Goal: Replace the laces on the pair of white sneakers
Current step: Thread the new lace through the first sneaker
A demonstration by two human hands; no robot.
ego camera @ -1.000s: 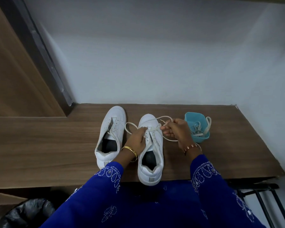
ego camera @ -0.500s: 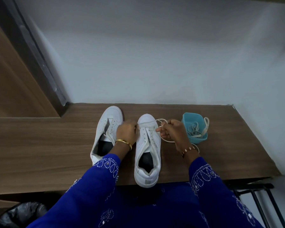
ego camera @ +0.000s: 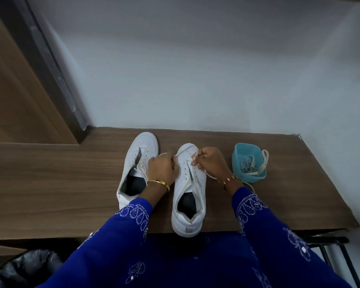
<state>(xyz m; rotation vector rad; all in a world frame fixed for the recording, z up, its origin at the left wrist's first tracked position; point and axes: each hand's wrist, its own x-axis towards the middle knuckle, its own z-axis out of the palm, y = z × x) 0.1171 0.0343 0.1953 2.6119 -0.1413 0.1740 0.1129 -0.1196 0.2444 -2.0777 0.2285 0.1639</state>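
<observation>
Right sneaker (ego camera: 188, 196) lies lengthwise on the bench (ego camera: 50, 183), toe pointing away. Left hand (ego camera: 161, 169) and right hand (ego camera: 211, 163) each pinch the lace (ego camera: 209, 176) in a closed grip near the toe.

I work at a brown wood-grain tabletop (ego camera: 67, 183) set against a pale wall. Two white low-top sneakers stand on it side by side with their toes toward the wall: the left white sneaker (ego camera: 137, 161) a little farther back, and the right white sneaker (ego camera: 188, 206) with its heel at the near edge. To the right of them, apart from both, sits a small teal plastic tub (ego camera: 242, 150) holding loose cream laces (ego camera: 248, 165), and one lace (ego camera: 250, 186) trails on the wood just beside it.
</observation>
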